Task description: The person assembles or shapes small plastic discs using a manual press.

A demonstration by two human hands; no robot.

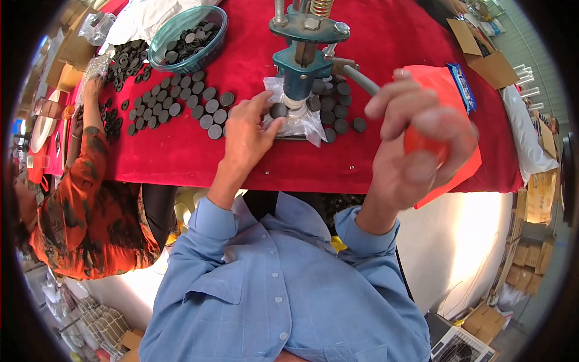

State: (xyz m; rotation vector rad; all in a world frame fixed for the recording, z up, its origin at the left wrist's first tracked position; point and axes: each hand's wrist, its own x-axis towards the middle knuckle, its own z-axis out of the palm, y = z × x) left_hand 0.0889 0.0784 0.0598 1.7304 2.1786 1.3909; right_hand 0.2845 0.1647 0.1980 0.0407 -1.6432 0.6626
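Head view: left hand pinches a disc at a press, right hand grips its lever knob

A table (151, 164) covered in red cloth carries a teal press (297, 81), which stands between the table's left and right edges, toward the middle. The left hand (246, 125) comes in over the near edge, its thumb and forefinger pinching a black disc (278, 110) just beside the white lower end of the press, above a clear plastic sheet (309, 130). The right hand (416, 136), blurred, is raised toward the right edge with its fingers curled around a red knob (427, 143); a grey lever (360, 79) runs from the press toward it.

More black discs lie flat in a wide group (160, 104) left of the press and a smaller cluster (341, 110) right of it. Near the far left corner, a teal bowl (204, 65) holds further discs, with black rings (128, 60) heaped beside it. A red sheet (465, 163) lies along the right edge and hangs past the near one, a blue packet (462, 88) at its far end. At the left edge, a co-worker's hand (93, 88) reaches over the cloth.
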